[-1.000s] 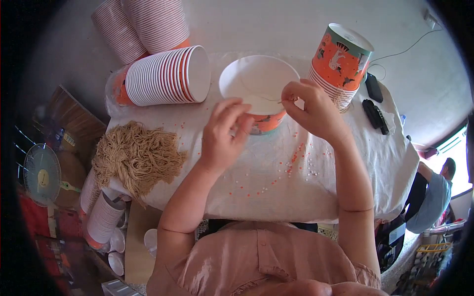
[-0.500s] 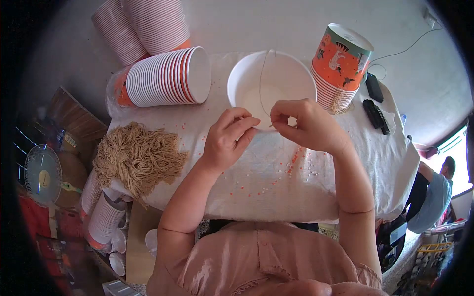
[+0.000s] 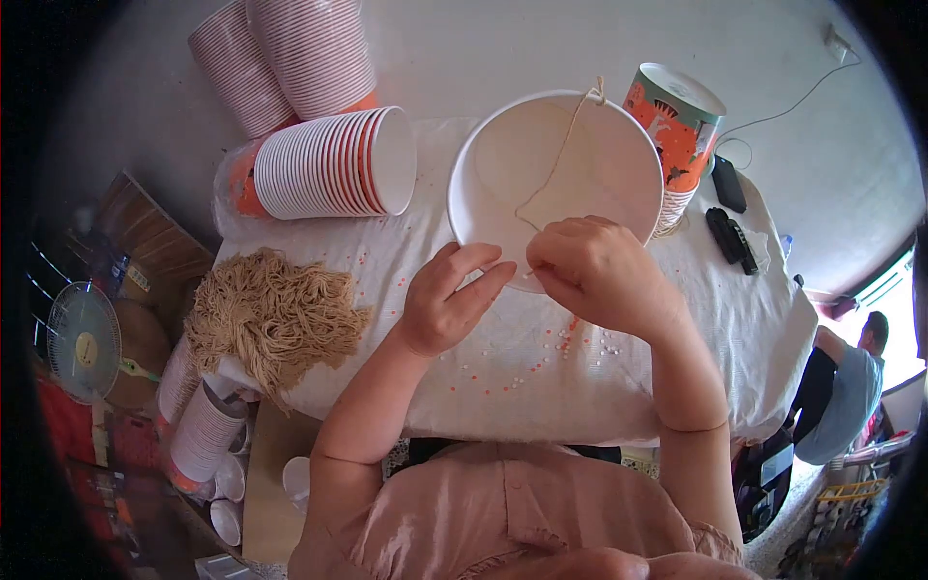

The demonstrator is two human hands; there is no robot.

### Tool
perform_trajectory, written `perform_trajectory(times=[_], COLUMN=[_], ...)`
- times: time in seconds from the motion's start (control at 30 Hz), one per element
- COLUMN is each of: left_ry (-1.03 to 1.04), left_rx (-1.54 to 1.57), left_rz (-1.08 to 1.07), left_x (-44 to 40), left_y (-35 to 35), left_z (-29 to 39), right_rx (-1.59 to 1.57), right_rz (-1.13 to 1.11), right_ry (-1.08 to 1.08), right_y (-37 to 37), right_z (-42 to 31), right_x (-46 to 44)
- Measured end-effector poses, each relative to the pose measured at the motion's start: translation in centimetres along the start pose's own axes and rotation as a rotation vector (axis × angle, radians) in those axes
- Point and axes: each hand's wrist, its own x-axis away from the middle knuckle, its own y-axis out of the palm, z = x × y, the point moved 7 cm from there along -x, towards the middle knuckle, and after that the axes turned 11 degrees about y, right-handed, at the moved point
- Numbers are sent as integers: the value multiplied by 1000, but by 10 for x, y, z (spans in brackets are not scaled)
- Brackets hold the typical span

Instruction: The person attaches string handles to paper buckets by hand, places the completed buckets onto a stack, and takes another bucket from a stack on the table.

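A white paper bucket [image 3: 498, 164] is tilted with its mouth toward me at the middle of the table. A thin beige string [image 3: 564, 145] is fastened at its far rim and runs down across the inside to my right hand. My right hand [image 3: 604, 266] is closed at the near rim, fingertips pinching the string's end. My left hand [image 3: 449, 300] is at the near left rim, thumb and fingers closed around its edge; part of the grip is hidden. Left of my arm lies a tangled bundle of beige strings [image 3: 275, 324].
Nested buckets [image 3: 319, 169] lie on their side at the back left, with wrapped stacks behind. A printed orange and green bucket [image 3: 677, 121] tops a stack at right. A black phone [image 3: 729, 184] and small paper dots lie on the cloth [image 3: 541, 411]. A person [image 3: 846, 387] sits far right.
The bucket has tipped further toward me and shifted right, so its mouth looks larger. My right hand has moved slightly down with its palm turned over; the left stays near the rim.
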Motion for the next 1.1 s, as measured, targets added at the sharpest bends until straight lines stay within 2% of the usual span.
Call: perform_trajectory(times=[0.43,0.67,0.77,0.87,0.9,0.97,1.1], left_ry=[-23,-222,-328,-416,-416,-361,-413], left_rx=[-2,93,70,116,118,124,128], left_rz=[-38,-106,-85,169,167,-7,16], left_x=[2,4,8,16,17,16,12], left_y=[3,11,13,2,3,12,23], left_z=[-2,-19,-26,-32,-33,-30,-25], right_rx=[-70,-220,-240,-216,-225,-231,-240], right_rz=[-100,-267,-271,-244,-238,-231,-203], right_ry=[13,54,87,128,159,188,134], right_y=[13,20,21,21,22,22,23], right_z=[5,15,18,23,26,28,25], right_x=[-2,-5,-5,-7,-7,-7,-9])
